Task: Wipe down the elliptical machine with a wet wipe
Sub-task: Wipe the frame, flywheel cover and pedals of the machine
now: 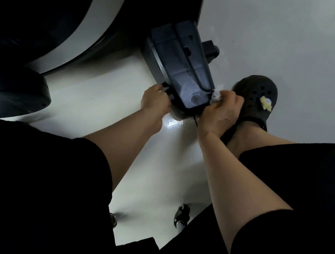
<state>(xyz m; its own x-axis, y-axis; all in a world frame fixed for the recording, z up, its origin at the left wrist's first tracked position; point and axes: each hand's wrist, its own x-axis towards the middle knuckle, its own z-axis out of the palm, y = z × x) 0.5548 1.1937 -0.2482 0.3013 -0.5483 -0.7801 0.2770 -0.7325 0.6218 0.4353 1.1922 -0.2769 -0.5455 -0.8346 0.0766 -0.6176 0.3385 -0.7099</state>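
Note:
The elliptical's dark foot pedal (181, 64) slants across the middle of the head view, above a pale floor. My left hand (155, 99) grips the pedal's near left edge, fingers curled under it. My right hand (221, 110) holds a crumpled white wet wipe (217, 96) and presses it against the pedal's near right corner. Most of the wipe is hidden inside my fingers. The machine's large round housing (55, 14), white-rimmed and dark, fills the upper left.
My right foot in a dark clog (257, 96) stands just right of the pedal. A dark round base part (9, 94) sits at the left. Small dark castors (182, 215) show low between my legs. Glossy pale floor (293, 37) stretches to the right.

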